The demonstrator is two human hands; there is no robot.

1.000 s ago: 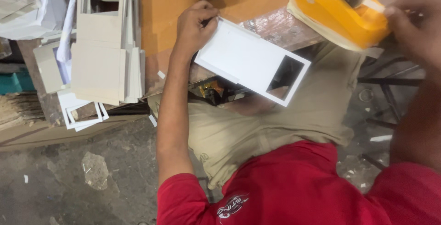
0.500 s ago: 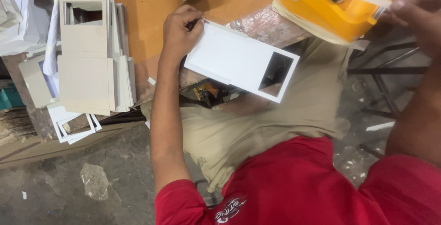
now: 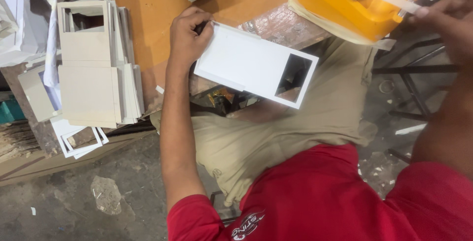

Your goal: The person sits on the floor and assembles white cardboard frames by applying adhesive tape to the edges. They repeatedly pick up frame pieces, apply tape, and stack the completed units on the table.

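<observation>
**A:** Starting close in — the left hand [image 3: 189, 36] is pinching the white card sleeve [image 3: 246, 64] by its corner at 10 o'clock, fingers clamped on it, and the sleeve is hanging off the orange table [image 3: 148, 4] edge above the lap.

**B:** Farther out at 2 o'clock, the right hand [image 3: 443, 19] is pulling tape [image 3: 394, 0] off the yellow dispenser [image 3: 345, 4], fingers closed on the strip. Looks like taping's the step in hand — next it'd need tearing a piece and lining it up on the sleeve edge.

Even soft daylight; right edge motion-blurred.
</observation>
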